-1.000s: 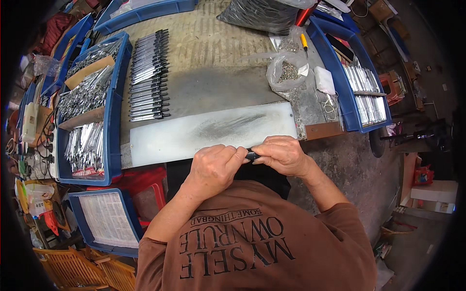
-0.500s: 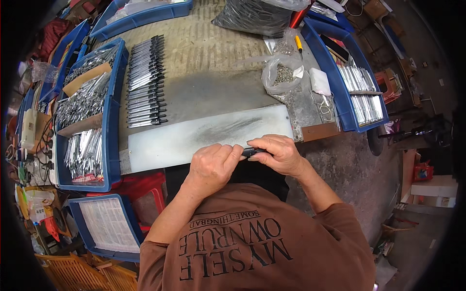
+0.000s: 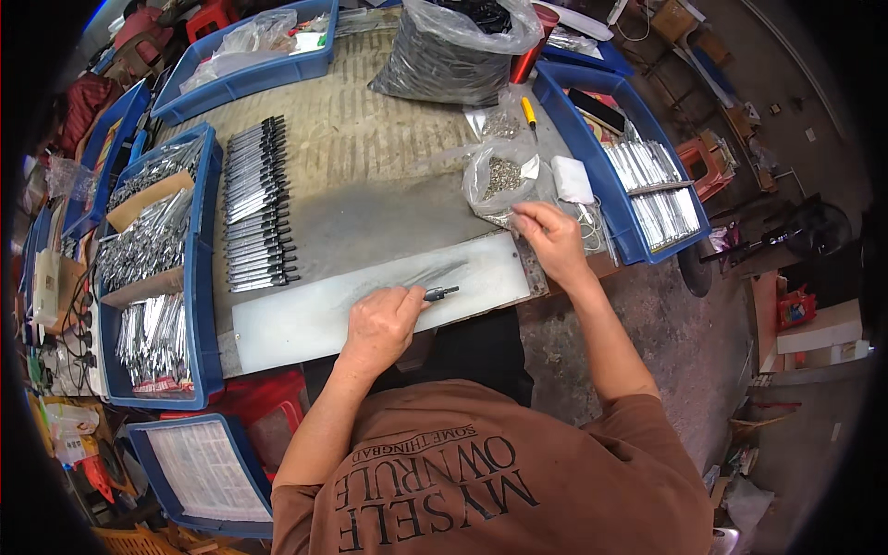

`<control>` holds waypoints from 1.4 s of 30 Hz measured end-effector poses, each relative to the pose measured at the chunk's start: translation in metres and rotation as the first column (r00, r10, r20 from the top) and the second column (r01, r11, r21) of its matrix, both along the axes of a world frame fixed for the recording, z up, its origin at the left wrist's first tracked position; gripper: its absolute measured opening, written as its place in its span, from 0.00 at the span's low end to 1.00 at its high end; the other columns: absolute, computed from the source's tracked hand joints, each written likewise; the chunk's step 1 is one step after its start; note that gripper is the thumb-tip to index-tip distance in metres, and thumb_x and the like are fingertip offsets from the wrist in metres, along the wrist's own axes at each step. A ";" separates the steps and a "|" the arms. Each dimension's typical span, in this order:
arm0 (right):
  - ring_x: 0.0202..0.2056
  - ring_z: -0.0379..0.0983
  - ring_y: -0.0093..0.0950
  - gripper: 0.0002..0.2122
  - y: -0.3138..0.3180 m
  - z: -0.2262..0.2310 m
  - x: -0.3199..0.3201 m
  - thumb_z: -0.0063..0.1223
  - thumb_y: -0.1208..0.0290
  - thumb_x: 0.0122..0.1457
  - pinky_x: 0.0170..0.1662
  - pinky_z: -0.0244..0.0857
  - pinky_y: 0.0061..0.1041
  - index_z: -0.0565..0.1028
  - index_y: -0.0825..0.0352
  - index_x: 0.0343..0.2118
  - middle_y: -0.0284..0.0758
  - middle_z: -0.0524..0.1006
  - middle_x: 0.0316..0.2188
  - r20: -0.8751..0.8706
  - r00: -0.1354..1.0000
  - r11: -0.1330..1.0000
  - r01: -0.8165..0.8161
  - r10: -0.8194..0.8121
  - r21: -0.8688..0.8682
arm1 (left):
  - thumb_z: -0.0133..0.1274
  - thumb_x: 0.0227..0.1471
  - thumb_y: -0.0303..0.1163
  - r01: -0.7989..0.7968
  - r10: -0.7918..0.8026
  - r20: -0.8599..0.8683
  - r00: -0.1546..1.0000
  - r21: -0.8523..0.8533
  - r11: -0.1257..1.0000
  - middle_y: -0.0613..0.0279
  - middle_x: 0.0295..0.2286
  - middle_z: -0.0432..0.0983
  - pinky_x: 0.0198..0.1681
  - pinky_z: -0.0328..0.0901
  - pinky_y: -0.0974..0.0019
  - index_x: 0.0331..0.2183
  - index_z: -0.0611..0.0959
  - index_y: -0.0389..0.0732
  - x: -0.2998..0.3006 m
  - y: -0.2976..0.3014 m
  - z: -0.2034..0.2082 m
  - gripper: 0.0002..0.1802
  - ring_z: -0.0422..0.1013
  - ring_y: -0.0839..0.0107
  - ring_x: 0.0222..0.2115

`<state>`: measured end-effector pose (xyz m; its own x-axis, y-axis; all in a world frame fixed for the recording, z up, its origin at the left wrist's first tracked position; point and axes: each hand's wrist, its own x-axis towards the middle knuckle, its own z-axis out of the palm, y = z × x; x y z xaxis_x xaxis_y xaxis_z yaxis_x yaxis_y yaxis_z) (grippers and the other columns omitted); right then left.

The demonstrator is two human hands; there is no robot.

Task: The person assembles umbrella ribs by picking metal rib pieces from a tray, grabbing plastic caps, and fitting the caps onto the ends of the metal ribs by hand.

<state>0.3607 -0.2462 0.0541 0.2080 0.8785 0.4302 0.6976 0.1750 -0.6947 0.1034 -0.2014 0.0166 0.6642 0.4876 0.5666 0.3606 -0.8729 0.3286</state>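
My left hand (image 3: 381, 324) is closed around a slim part whose black end (image 3: 441, 293) sticks out to the right; the rest of it is hidden in my fist. It is held over the near edge of a white board (image 3: 296, 331) smudged with grey. My right hand (image 3: 555, 245) is raised beyond the board's right end, beside a clear plastic bag of small metal pieces (image 3: 502, 176). Its thumb and forefinger are pinched together, and whatever may be between them is too small to make out. Left of centre lies a column of slim silver parts with black ends (image 3: 259, 203).
A blue crate of metal strips (image 3: 208, 314) stands at the left, another blue crate (image 3: 638, 250) at the right. A large bag of black pieces (image 3: 435, 69) is at the back. A yellow-handled tool (image 3: 528, 112) and a white block (image 3: 572, 179) lie near the small bag.
My right hand has let go of the black-ended part and moved right and away toward the small bag. My left hand keeps hold of the part. The view has shifted a little.
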 end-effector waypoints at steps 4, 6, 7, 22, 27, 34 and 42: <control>0.29 0.73 0.34 0.07 0.027 0.001 0.024 0.52 0.75 0.50 0.33 0.65 0.26 0.75 0.71 0.32 0.40 0.75 0.27 0.072 0.995 0.997 0.073 -0.071 -0.026 | 0.56 0.39 0.26 -0.008 0.007 -0.013 1.000 -0.058 0.998 0.61 0.17 0.67 0.19 0.62 0.62 0.28 0.74 0.39 -0.001 -0.001 -0.001 0.09 0.67 0.63 0.18; 0.30 0.73 0.36 0.08 0.041 0.002 0.032 0.51 0.74 0.50 0.34 0.65 0.28 0.76 0.70 0.32 0.41 0.75 0.27 0.113 0.991 0.997 0.070 -0.066 -0.029 | 0.56 0.39 0.27 -0.008 0.008 -0.007 1.000 -0.062 0.998 0.61 0.17 0.67 0.20 0.62 0.62 0.28 0.74 0.39 -0.001 -0.001 -0.001 0.09 0.67 0.63 0.18; 0.31 0.73 0.37 0.08 0.047 0.002 0.034 0.52 0.73 0.50 0.34 0.65 0.29 0.76 0.70 0.32 0.41 0.75 0.27 0.176 0.984 0.995 0.055 -0.040 -0.081 | 0.56 0.39 0.27 -0.009 0.009 -0.005 1.000 -0.070 0.997 0.61 0.17 0.67 0.20 0.62 0.62 0.28 0.74 0.39 -0.001 -0.001 -0.001 0.09 0.67 0.63 0.19; 0.31 0.72 0.44 0.08 0.085 -0.011 0.035 0.44 0.73 0.48 0.37 0.65 0.39 0.74 0.71 0.23 0.47 0.75 0.25 0.619 0.772 0.916 0.136 0.140 -0.377 | 0.54 0.43 0.30 -0.005 0.006 0.005 1.000 -0.078 0.997 0.61 0.15 0.63 0.20 0.63 0.63 0.25 0.72 0.40 0.000 0.000 -0.001 0.07 0.67 0.64 0.18; 0.34 0.70 0.44 0.08 0.078 -0.003 0.036 0.45 0.71 0.51 0.39 0.63 0.39 0.73 0.72 0.26 0.47 0.74 0.28 0.521 0.836 0.928 0.041 0.171 -0.370 | 0.54 0.43 0.30 0.002 -0.001 0.013 1.000 -0.085 0.996 0.61 0.15 0.63 0.20 0.63 0.62 0.24 0.72 0.40 0.001 0.001 -0.001 0.07 0.67 0.63 0.18; 0.37 0.69 0.44 0.08 0.076 -0.001 0.034 0.46 0.72 0.52 0.41 0.62 0.38 0.72 0.73 0.27 0.48 0.73 0.30 0.458 0.878 0.909 0.073 0.136 -0.410 | 0.55 0.40 0.27 0.007 -0.006 0.014 1.000 -0.100 0.995 0.60 0.15 0.65 0.19 0.61 0.62 0.26 0.74 0.38 0.000 0.000 -0.002 0.08 0.67 0.62 0.18; 0.37 0.69 0.45 0.09 0.074 -0.001 0.037 0.45 0.72 0.52 0.42 0.62 0.38 0.74 0.73 0.30 0.49 0.73 0.31 0.427 0.892 0.915 0.040 0.148 -0.401 | 0.55 0.41 0.27 0.006 -0.004 0.022 1.000 -0.102 0.995 0.60 0.15 0.66 0.20 0.62 0.62 0.26 0.73 0.39 0.000 0.000 -0.001 0.08 0.67 0.62 0.18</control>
